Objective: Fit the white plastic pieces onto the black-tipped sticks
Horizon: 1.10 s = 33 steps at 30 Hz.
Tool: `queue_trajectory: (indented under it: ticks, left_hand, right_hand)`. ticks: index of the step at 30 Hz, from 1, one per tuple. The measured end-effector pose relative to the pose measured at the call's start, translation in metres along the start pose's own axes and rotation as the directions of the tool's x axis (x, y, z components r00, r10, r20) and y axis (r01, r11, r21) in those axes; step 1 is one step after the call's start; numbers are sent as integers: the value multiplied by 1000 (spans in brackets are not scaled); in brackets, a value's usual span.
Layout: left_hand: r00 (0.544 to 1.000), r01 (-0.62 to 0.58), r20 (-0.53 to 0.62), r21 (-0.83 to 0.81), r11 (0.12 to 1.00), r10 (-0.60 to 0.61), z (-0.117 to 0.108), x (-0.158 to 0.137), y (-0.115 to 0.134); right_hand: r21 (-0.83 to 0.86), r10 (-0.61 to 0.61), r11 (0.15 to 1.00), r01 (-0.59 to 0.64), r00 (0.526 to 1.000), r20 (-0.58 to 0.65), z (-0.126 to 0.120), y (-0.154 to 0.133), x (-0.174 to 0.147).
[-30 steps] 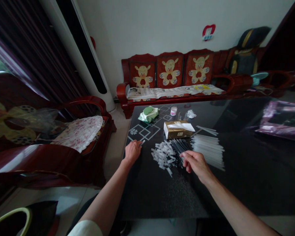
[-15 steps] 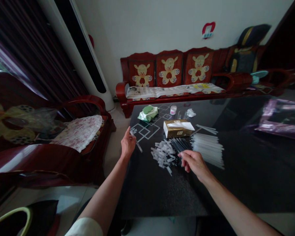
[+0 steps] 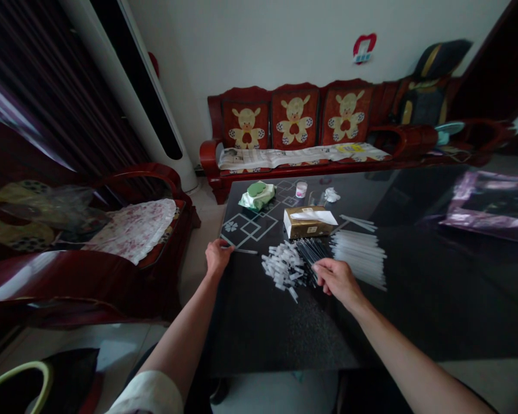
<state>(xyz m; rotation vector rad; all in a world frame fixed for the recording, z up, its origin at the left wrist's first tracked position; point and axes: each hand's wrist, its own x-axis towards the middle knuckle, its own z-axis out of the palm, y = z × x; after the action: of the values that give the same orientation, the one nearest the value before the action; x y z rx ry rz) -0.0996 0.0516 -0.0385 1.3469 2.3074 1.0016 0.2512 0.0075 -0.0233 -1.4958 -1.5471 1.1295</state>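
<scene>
At the table's left edge, my left hand point(image 3: 218, 256) is closed on one end of a thin pen-like stick point(image 3: 246, 251), which lies nearly level and points right. My right hand point(image 3: 337, 282) is pinched at the near right side of a bundle of thin black sticks point(image 3: 311, 250), which look like pen refills. Whatever is between its fingertips is too small to make out. Left of the bundle lies a heap of short whitish caps point(image 3: 281, 265). To its right, long translucent tubes point(image 3: 359, 256) are laid side by side.
Behind the piles stands a gold tissue box point(image 3: 304, 227). Further back are a green wipes pack point(image 3: 257, 197), a small white cup point(image 3: 301, 190) and crumpled tissue point(image 3: 332, 195). A purple plastic package point(image 3: 479, 201) lies at the right of the black table point(image 3: 414, 322).
My left hand has drawn down and slightly left, and its stick has swung from steeply slanted to almost level. My right hand stays by the black sticks. The view has shifted slightly.
</scene>
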Motion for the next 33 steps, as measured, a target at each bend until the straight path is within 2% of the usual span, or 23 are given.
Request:
queue_trajectory:
  ticks: [4,8,11,15,18,20,22,25,33]
  left_hand:
    - [1000,-5,-1,54,999,5,-1,-3,2]
    - [999,-22,-32,94,995,26,-4,-7,6]
    - [992,-97,-70,81,992,103,-12,-14,18]
    - [973,-226,-66,-48,973,222,-22,-33,50]
    - [946,-301,68,-174,938,316,-22,-59,74]
    - [903,-340,187,-238,910,387,-17,-78,84]
    - [869,-359,249,-281,890,428,-9,-96,89]
    - [836,-398,265,-307,864,480,3,-115,88]
    - [730,-532,324,-282,798,601,17,-128,84]
  right_hand:
    - [-237,-65,971,34,990,-123,-21,6,11]
    - [-543,-125,839,27,982,-144,-34,4,13]
    - [-669,-138,743,32,985,-106,-31,1,9]
    - [-749,-138,659,61,990,-41,-18,-1,5]
    - [-804,-137,592,59,990,-27,-12,-1,5]
    - [-832,-135,553,56,991,-23,-9,0,6]
    - [-852,-131,521,51,991,-20,-7,2,8]
    - [-869,-141,491,57,990,-14,-6,5,10]
    - [-888,-150,455,61,989,-9,-2,3,11]
